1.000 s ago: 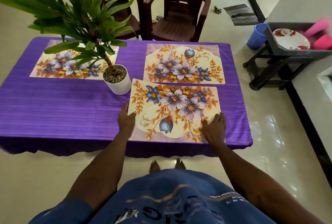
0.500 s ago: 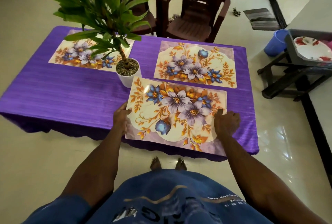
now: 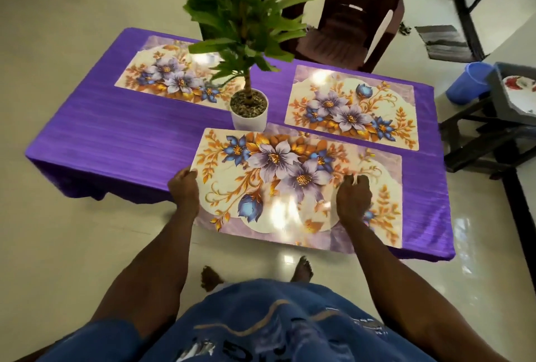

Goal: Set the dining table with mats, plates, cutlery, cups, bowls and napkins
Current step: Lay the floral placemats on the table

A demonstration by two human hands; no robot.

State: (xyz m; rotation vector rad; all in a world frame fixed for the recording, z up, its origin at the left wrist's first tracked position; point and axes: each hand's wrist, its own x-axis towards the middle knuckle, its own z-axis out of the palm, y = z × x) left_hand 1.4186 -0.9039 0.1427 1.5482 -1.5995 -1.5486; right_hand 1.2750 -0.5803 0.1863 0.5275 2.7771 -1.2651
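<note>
Both my hands were on the near floral placemat at the table's near edge.

My left hand [image 3: 184, 189] gripped the left edge of the near placemat [image 3: 293, 184], fingers curled round it; my right hand [image 3: 353, 197] rested on its right half with fingers bent, though I could not tell if they pinched it. The mat's near edge overhung the purple tablecloth [image 3: 130, 141]. A white potted plant [image 3: 249, 108] stood just beyond its far edge. Two more placemats lay further off, far left [image 3: 174, 74] and far right [image 3: 352, 110]. At the right, a grey tub [image 3: 507, 100] held a floral plate [image 3: 520, 87] beside a blue bucket [image 3: 467, 83].
</note>
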